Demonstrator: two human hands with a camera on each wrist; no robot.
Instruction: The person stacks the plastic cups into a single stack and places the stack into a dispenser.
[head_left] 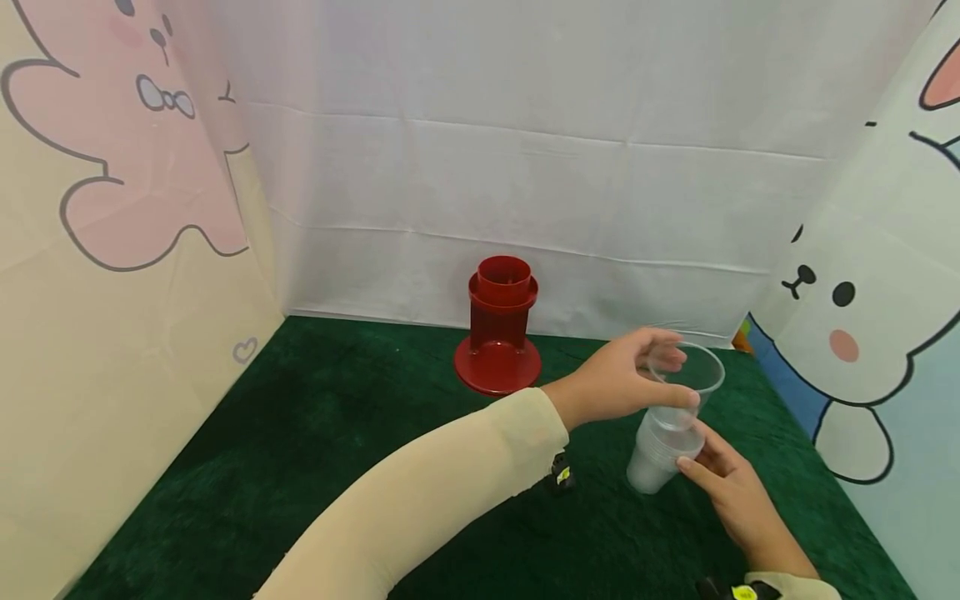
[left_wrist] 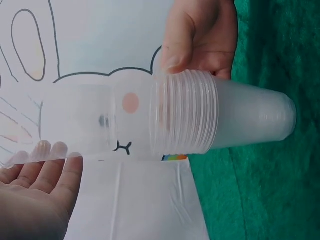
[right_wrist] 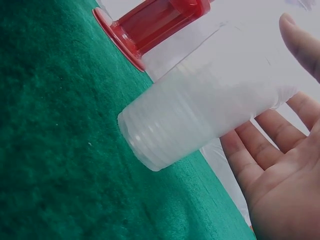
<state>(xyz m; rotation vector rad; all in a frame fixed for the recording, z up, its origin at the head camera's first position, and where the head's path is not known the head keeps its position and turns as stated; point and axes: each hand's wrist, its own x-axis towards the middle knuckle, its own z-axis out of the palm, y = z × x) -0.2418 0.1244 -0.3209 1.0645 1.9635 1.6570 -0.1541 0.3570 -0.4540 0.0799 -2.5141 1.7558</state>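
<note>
A clear plastic cup (head_left: 701, 371) is gripped by my left hand (head_left: 618, 379), thumb on the near side and fingers behind. Below it, my right hand (head_left: 738, 492) holds a tilted stack of nested clear plastic cups (head_left: 660, 454) near the rims, between thumb and fingers. In the left wrist view, a small gap shows between the base of the single cup (left_wrist: 75, 120) and the top rim of the stack (left_wrist: 187, 112). The right wrist view shows the stack's ridged lower end (right_wrist: 155, 130) over the green cloth, with the right palm (right_wrist: 290, 185) beside it.
A red cylindrical stand (head_left: 501, 333) with a round base is at the back of the green cloth (head_left: 337, 433). A white curtain (head_left: 450, 167) hangs behind. Printed cartoon panels (head_left: 127, 167) close off the left and right sides.
</note>
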